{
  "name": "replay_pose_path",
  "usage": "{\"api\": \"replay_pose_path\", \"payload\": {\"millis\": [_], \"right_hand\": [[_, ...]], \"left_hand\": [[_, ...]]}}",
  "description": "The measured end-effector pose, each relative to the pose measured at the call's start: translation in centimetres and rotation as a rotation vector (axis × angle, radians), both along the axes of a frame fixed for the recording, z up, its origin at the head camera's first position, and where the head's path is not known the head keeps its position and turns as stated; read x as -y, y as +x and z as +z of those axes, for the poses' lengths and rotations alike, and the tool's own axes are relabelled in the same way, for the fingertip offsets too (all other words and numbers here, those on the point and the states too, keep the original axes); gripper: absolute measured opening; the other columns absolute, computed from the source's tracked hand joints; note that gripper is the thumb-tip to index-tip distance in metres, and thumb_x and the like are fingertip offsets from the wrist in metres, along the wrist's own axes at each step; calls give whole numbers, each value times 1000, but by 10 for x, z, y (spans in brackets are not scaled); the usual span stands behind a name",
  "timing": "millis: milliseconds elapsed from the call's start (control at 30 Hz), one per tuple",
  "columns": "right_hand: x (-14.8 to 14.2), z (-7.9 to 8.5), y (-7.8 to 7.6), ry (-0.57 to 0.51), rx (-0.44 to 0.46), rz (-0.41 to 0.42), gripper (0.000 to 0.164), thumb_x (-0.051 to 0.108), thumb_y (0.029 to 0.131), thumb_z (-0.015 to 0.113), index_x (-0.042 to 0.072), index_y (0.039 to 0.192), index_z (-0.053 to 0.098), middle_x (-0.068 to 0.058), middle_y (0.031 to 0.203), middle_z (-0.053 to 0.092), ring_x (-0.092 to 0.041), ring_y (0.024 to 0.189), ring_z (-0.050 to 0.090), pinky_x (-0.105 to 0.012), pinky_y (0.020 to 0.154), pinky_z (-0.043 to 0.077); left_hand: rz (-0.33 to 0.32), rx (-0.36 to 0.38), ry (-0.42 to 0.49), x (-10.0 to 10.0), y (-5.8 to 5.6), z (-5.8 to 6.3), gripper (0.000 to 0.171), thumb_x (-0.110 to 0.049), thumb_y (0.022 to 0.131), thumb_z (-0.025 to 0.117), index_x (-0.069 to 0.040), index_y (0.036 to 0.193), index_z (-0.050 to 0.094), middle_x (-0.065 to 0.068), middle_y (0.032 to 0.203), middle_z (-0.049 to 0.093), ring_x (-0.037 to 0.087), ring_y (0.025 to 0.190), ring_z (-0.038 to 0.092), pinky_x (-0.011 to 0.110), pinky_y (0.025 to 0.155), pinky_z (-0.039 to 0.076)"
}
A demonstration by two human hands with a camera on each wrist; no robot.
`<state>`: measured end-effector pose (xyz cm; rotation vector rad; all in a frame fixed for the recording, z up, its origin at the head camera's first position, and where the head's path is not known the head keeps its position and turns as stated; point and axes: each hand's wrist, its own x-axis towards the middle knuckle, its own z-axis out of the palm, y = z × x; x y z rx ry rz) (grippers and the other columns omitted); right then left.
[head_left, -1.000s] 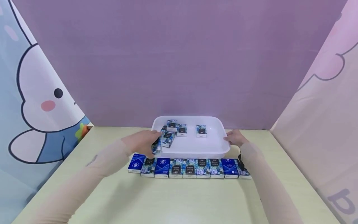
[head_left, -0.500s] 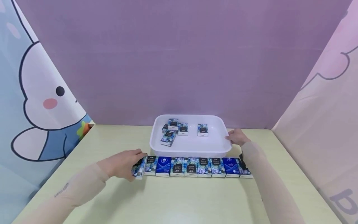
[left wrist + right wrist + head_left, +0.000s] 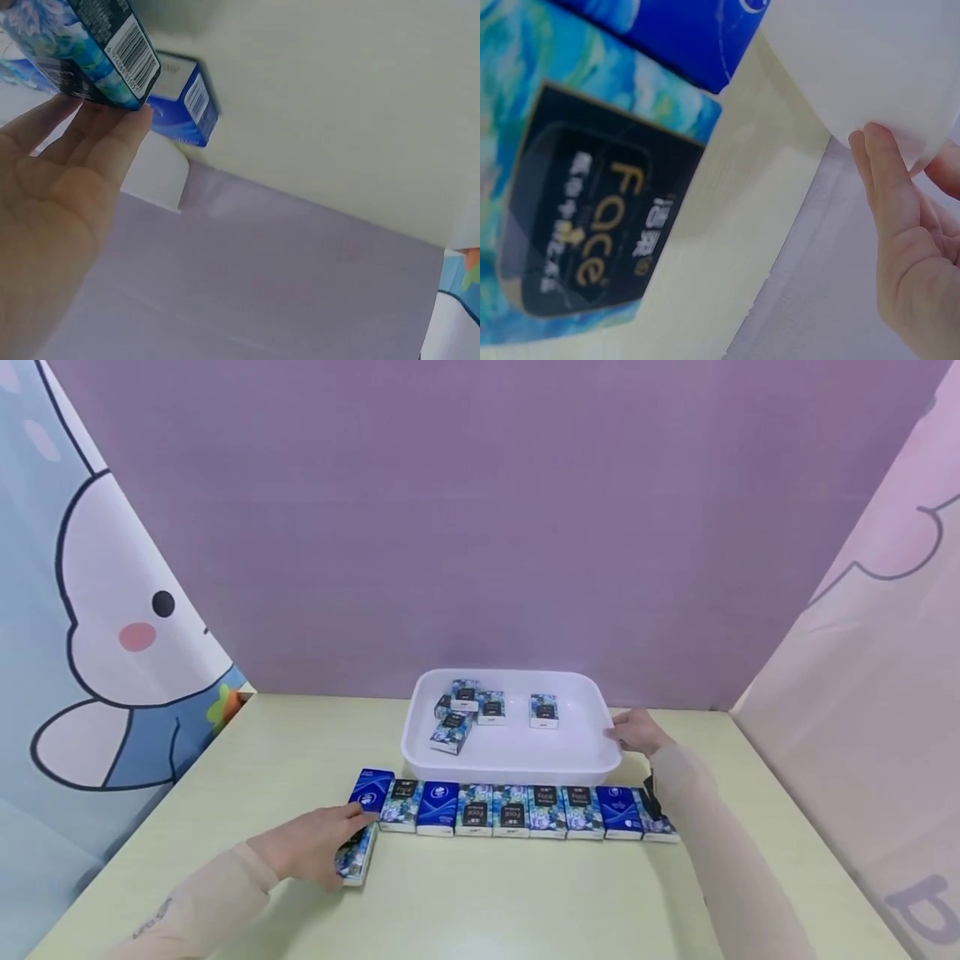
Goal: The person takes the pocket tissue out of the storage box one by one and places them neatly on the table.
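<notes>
My left hand (image 3: 315, 845) grips a floral tissue pack (image 3: 357, 857) in front of the row's left end. In the left wrist view, the fingers hold this pack by its sides, its barcode end showing. Just beyond it is a dark blue tissue pack (image 3: 371, 789), the leftmost of the row. My right hand (image 3: 637, 732) pinches the right rim of a white tray (image 3: 517, 774), fingers outside and thumb at the edge in the right wrist view. Inside the tray lie several floral packs, including a tilted one (image 3: 452, 732) and a lone one (image 3: 543, 711).
Several floral and blue packs, such as a floral pack (image 3: 510, 811), lie side by side along the tray's front. A pale table (image 3: 510, 893) carries everything. Behind stands a purple panel (image 3: 495, 527), with printed cloth on both sides.
My left hand has carried a floral pack out from the tray's left side, over the row's left end and toward the front. My right hand stays at the tray's rim.
</notes>
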<state>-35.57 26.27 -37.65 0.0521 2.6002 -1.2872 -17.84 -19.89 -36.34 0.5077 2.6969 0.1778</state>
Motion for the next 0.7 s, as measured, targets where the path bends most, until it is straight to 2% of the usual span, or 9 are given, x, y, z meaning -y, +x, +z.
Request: {"api": "replay_pose_path", "payload": {"millis": [167,400,567,700], "right_hand": [[1,-1,-4,-11,3,8,41,6,91,52,-15,125,44,-32,123,51,-39,109,56,-46,92,48],[4,0,-3,-14,26,16,42,9,92,52,-13,127,44,-29,124,51,-39,111,55,-46,93,47],[3,0,-2,2,31,26,43,10,93,51,-13,128,43,-29,125,50,-38,113,53,-46,95,46],[0,3,1,2,31,25,43,10,92,52,-14,127,43,-30,124,51,-38,111,54,-45,94,47]], "left_hand": [[-14,-24,6,3,4,-7,87,-24,61,83,-6,135,43,18,139,42,37,122,45,51,102,39],[1,-65,13,7,10,-11,75,-20,64,82,-3,130,50,14,135,48,36,120,48,48,100,41],[11,-140,19,8,11,-13,67,-21,65,81,-4,125,56,12,131,53,35,113,54,47,94,46],[-17,-201,8,7,10,-15,64,-23,66,81,-4,122,58,12,127,56,35,108,58,45,90,50]]}}
